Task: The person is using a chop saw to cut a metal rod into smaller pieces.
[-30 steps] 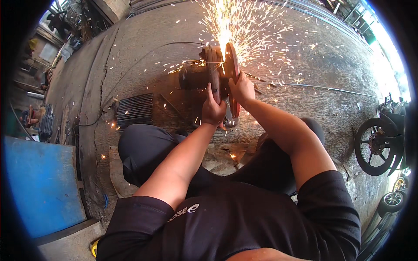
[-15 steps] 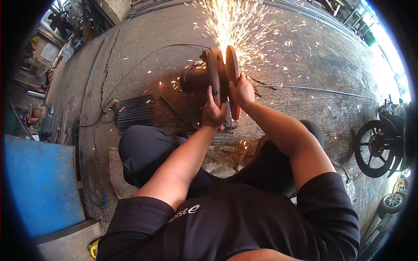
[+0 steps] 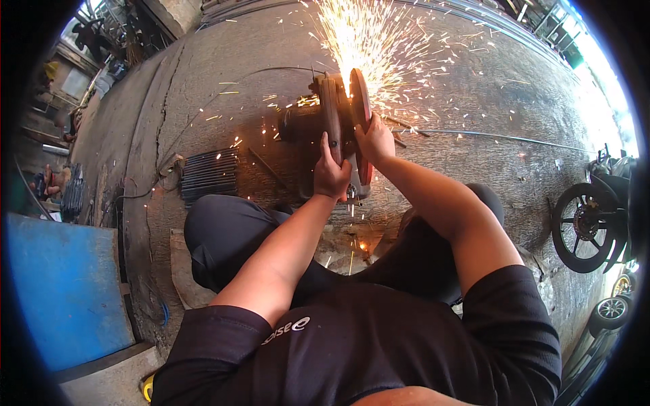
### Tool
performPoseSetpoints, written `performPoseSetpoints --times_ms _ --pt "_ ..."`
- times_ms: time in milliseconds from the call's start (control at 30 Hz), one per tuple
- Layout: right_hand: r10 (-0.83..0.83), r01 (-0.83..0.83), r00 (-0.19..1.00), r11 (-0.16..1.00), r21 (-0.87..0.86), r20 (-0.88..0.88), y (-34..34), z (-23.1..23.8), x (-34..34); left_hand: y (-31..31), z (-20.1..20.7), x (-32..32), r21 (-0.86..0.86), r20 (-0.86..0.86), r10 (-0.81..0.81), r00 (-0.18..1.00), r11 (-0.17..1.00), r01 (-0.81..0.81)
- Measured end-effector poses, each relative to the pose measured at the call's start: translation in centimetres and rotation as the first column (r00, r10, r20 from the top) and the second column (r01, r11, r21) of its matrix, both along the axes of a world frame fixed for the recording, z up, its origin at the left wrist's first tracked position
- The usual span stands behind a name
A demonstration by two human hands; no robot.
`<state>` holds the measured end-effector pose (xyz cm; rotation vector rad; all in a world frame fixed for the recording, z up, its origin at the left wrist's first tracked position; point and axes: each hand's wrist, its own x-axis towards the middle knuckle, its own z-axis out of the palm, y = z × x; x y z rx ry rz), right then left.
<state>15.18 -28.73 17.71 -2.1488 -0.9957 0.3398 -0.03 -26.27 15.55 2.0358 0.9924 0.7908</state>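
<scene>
Left hand (image 3: 332,177) clamped round handle of chop saw (image 3: 332,118), mid concrete floor (image 3: 474,88). Right hand (image 3: 374,141) curled on red blade guard (image 3: 359,101), just right of left. Saw's long axis ran away from person; sparks (image 3: 365,40) flew toward far edge. Bundle of rods (image 3: 210,174) lay left.

no packages, labels, signs or screens in view

A single head-worn fisheye view looks steeply down from above the person's own chest and thighs onto the concrete floor (image 3: 474,101). It faces forward along the forearms, which enter from the lower edge. The hands (image 3: 352,159) sit near, just above centre. Straight lines bend at the dark circular rim.
</scene>
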Motion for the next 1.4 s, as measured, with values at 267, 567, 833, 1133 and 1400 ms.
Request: performPoseSetpoints --times_ms 267,567,833,1133,1400 --pt "-0.008 0.007 0.999 1.0 0.019 0.041 0.0 -0.4 0.0 -0.1 -0.1 -0.1 -0.017 -0.038 0.014 0.999 1.0 -0.015" --pt "-0.001 0.001 1.0 1.0 0.017 -0.025 -0.7 -1.5 -0.4 -0.8 -1.2 -0.4 -0.063 0.022 0.008 1.0 0.998 -0.007" --pt "-0.012 0.011 0.999 0.998 0.054 0.032 -0.7 -2.0 -0.8 -0.7 -2.4 -0.2 0.107 0.054 0.024 0.998 0.994 -0.029" --pt "-0.004 0.0 0.997 0.999 0.052 0.076 -0.6 -2.0 -0.6 -0.8 -2.1 -0.2 0.04 0.047 0.059 0.997 0.997 -0.061" --pt "0.019 -0.024 0.996 0.998 0.061 0.09 -0.7 -2.5 -0.3 -0.8 -1.9 -0.2 -0.017 0.009 0.071 0.997 0.997 -0.07"
